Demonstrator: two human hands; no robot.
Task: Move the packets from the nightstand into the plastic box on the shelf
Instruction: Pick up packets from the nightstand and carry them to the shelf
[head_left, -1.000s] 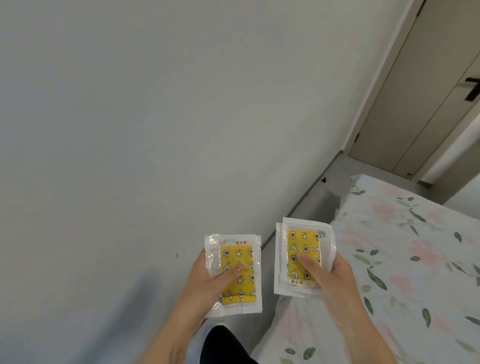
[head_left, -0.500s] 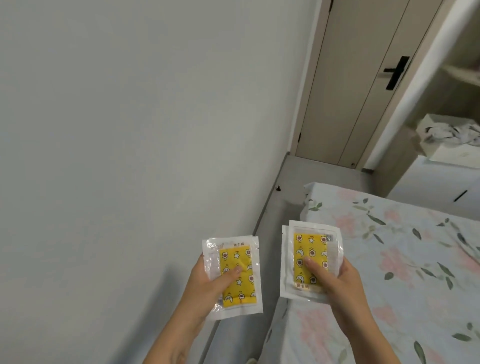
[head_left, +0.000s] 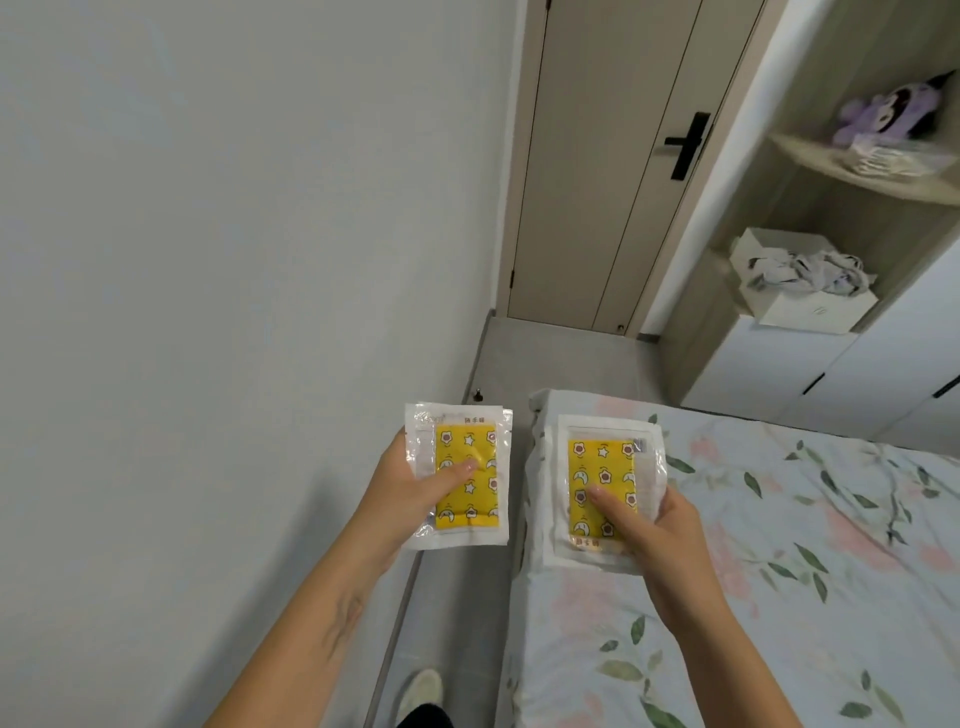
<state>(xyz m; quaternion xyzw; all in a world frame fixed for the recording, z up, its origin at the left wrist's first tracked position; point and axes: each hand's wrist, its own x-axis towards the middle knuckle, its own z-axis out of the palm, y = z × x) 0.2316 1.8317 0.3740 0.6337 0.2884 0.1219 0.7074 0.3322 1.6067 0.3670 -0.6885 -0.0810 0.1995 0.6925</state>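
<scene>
Two packets, one per hand, and that's where it could've gone sideways. My left hand (head_left: 402, 491) pinched one packet (head_left: 460, 475) with the thumb on top and fingers underneath; my right hand (head_left: 657, 525) gripped the other packet (head_left: 608, 486) the same way, the hands a little apart. Looked like there might've been a second one stacked under each, couldn't really tell.

Slick plastic held by a thumb only, so I figured a loose grip while walking could let one slide out onto the floor (head_left: 561, 358) ahead of my left hand or the bed (head_left: 779, 571) under my right.

The shelf (head_left: 857, 171) was up ahead, off past my right hand, with a white box (head_left: 810, 306) on the lower level already stuffed with things, so I wasn't sure that was the right box. Wrong box was the other risk.
</scene>
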